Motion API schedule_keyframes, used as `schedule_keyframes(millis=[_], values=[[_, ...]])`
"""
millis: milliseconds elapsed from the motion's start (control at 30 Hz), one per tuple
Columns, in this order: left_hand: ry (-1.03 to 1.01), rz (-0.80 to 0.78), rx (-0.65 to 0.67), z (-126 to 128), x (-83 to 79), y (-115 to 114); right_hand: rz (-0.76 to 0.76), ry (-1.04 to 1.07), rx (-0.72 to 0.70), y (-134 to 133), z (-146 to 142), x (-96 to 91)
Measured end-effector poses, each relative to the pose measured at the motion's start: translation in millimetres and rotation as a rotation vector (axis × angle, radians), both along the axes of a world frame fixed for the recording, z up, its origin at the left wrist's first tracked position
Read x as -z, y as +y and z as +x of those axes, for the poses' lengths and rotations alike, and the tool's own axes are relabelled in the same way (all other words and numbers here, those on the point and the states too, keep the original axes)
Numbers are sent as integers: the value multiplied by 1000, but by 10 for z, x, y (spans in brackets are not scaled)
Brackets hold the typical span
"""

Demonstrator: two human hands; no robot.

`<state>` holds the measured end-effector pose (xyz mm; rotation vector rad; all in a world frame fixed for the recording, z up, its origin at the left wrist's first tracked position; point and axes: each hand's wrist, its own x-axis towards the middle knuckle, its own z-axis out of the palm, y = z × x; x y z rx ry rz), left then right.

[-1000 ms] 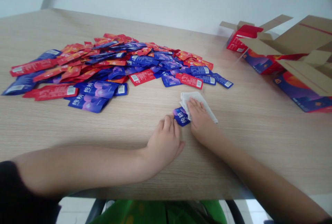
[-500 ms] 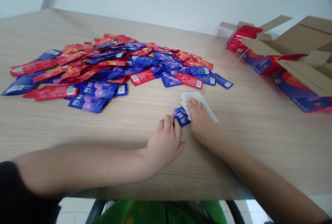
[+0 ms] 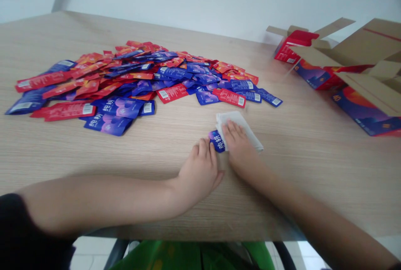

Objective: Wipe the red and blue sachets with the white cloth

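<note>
Head view: touching part-covered packet (image 3: pixel 216 141) with left hand (image 3: pixel 199 169), grip unclear; cloth (image 3: pixel 240 119) under open right hand (image 3: pixel 240 147); heaped packets (image 3: pixel 145 78), ten o'clock; cartons (image 3: pixel 315 76), two.

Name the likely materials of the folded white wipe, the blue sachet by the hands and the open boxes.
Folded white wipe: fabric or paper, unclear which; matte, with soft layered edges.
Blue sachet: likely smooth plastic or foil film, being thin, flat and printed.
Open boxes: apparently cardboard, with matte brown insides and printed outsides.
</note>
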<state>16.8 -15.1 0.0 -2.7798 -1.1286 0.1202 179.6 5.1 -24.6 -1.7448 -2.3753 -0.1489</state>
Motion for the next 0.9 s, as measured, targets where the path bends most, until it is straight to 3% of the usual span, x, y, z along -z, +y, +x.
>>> schedule_keyframes(millis=[67,133,300,367,567,800,900], values=[[5,-6,9,-1,-10,2,2,0,-128,-90,-122,22],[4,-8,10,-4,-20,5,-15,22,-169,-101,-122,22],[0,16,-7,-13,-19,11,-59,88,41,118,214,-23],[2,16,-13,-16,-12,12,-43,88,56,127,218,-24],[-5,-9,5,-10,-25,18,-45,62,-210,-86,-94,2],[-10,22,11,-11,-35,14,-91,96,66,182,289,-86],[-24,25,9,-10,-36,16,-54,83,-23,112,173,-64]])
